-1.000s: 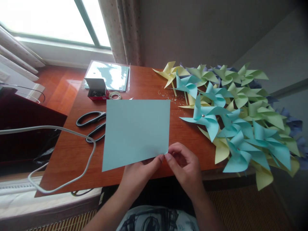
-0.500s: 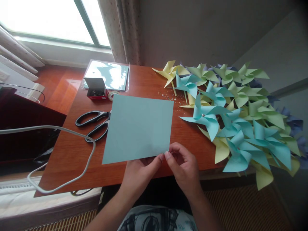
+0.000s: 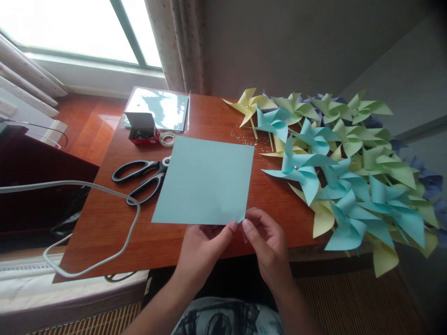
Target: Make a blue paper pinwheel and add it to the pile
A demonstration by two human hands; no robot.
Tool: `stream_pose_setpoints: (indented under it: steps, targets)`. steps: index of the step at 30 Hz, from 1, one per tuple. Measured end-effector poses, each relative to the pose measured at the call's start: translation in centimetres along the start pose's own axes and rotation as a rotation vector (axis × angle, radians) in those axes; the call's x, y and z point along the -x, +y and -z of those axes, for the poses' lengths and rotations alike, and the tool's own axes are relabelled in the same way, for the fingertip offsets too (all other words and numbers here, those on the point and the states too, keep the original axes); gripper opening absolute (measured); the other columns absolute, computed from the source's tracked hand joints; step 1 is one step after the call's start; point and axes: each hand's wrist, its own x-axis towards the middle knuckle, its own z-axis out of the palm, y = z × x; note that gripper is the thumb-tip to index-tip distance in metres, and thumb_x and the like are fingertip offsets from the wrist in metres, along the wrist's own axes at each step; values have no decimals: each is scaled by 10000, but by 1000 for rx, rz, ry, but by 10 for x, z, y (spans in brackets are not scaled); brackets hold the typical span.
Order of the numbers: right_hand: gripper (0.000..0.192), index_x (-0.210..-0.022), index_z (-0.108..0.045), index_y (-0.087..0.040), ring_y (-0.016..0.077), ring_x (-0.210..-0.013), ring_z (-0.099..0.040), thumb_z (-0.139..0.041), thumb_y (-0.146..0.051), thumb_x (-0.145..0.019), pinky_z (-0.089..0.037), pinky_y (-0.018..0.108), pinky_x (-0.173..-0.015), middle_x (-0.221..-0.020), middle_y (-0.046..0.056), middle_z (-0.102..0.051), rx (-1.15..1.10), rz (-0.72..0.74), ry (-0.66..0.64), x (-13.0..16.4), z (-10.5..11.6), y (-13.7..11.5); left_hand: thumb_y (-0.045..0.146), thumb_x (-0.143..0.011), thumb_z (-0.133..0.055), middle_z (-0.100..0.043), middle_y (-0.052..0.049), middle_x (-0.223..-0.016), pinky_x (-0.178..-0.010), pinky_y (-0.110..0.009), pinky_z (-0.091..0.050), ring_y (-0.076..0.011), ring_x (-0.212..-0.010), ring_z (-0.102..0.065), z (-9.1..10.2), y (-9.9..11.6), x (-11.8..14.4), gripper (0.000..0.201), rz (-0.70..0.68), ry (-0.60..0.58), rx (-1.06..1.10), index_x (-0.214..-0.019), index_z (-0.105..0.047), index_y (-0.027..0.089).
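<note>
A square sheet of light blue paper is held above the table's near half. My left hand pinches its near edge, thumb on top and fingers mostly hidden underneath. At the near right corner, my right hand grips the paper between thumb and curled fingers. The corner looks slightly bent up between the two thumbs. Black-handled scissors lie left of the sheet, their blades hidden under it.
A red box with its flap up stands beside a white tape roll and a plastic-wrapped paper pack. Paper pinwheels crowd the right side, near scattered tiny bits. A white cable loops at left.
The sheet's near left corner has risen and the paper has shifted slightly right, uncovering more of the scissors and tape roll. Both hands keep their hold at the near edge.
</note>
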Motion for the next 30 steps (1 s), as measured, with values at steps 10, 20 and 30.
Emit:
stream_pose_setpoints:
  steps: [10, 20, 30]
  targets:
    - [136, -833, -634, -210, 142, -700, -579, -644, -300, -934, -454, 257, -656, -764, -15, -612, 105, 26, 10, 0, -1, -2, 255, -777, -777, -788, -55, -762, -850, -299, -561, -237, -873, -731, -3, 4, 0, 120, -20, 6, -65, -778, -761, 136]
    - [135, -901, -641, -212, 149, -711, -572, -641, -343, -931, -439, 260, -623, -820, -2, -606, 97, 10, -17, -1, 4, -1, 258, -772, -807, -796, -41, -850, -835, -260, -555, -204, -876, -734, 1, -2, -2, 152, -60, 37, -50, -857, -744, 149]
    - [123, -814, -596, -213, 155, -717, -534, -615, -258, -927, -432, 276, -645, -785, -6, -562, 231, 99, -13, -2, 4, -1, 230, -777, -788, -801, -43, -861, -817, -251, -557, -203, -860, -740, -2, 2, -3, 117, -69, 20, -63, -848, -750, 145]
